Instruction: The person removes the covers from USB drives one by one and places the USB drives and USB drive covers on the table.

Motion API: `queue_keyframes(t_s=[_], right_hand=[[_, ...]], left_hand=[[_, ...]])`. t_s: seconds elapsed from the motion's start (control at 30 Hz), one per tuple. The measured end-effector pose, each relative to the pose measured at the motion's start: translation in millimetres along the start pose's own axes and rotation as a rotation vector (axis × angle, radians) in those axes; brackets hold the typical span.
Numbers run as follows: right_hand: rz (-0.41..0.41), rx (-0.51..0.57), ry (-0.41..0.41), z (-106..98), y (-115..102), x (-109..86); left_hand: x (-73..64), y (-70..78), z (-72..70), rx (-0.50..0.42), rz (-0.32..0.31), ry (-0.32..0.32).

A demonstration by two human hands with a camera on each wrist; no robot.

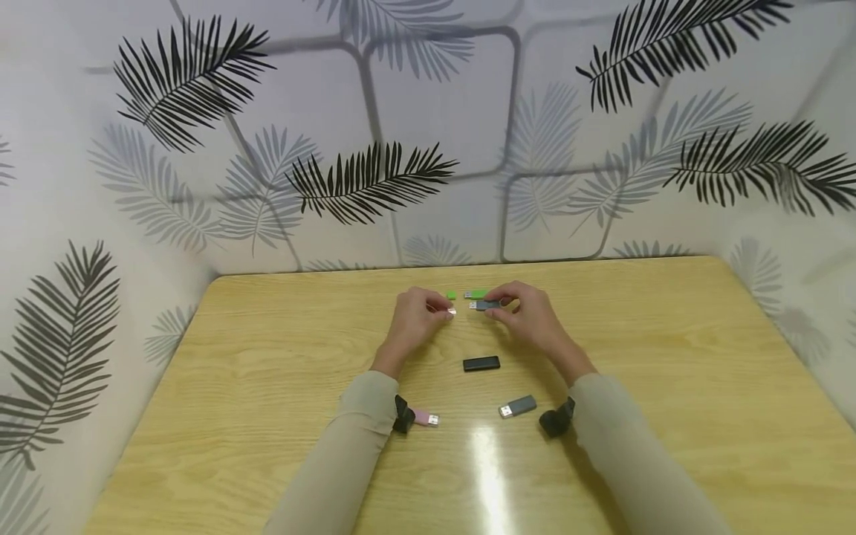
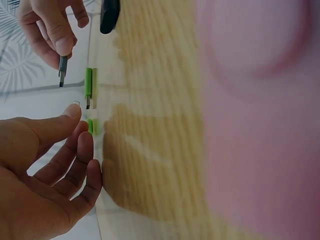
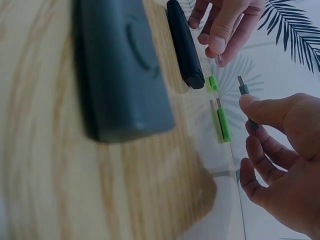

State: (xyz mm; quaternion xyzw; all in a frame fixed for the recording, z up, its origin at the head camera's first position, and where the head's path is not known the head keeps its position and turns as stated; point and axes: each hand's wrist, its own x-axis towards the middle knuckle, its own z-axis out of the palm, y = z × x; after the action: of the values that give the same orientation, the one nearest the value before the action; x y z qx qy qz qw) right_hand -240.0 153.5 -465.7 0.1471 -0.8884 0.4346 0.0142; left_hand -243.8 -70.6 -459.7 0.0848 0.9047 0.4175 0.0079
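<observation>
My left hand (image 1: 416,321) pinches a small clear cap (image 2: 76,103) between thumb and fingertips. Facing it, my right hand (image 1: 528,313) grips a dark grey USB flash drive (image 3: 243,89) by its body, the metal plug bare and pointing toward the left hand. Cap and drive are apart, both held near the table's back edge. Just behind them lies a green USB flash drive (image 1: 477,294) with its plug exposed. Its separate green cap (image 1: 451,295) lies to the left, in line with the plug.
A black USB stick (image 1: 481,363) lies mid-table. Closer to me are a grey USB drive (image 1: 518,406) and a pink USB drive (image 1: 424,418), the latter partly hidden by the left wrist camera. The wooden table (image 1: 267,371) meets a leaf-patterned backdrop (image 1: 441,111).
</observation>
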Motion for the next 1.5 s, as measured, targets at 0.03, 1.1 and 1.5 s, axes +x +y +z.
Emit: queue_keyframes(t_s=[0.03,1.1,1.5], right_hand=[[0.002,-0.001,-0.002,0.5,0.3,0.5],[0.066,-0.043,-0.085,9.2,11.1,12.4],[0.074,-0.011,-0.063,9.0,11.6,11.1]], left_hand=[[0.9,0.2,0.8,0.01,-0.003,-0.002],[7.0,4.7,10.4,0.122,-0.069,-0.02],[6.2,1.6,9.4,0.057,-0.035,-0.022]])
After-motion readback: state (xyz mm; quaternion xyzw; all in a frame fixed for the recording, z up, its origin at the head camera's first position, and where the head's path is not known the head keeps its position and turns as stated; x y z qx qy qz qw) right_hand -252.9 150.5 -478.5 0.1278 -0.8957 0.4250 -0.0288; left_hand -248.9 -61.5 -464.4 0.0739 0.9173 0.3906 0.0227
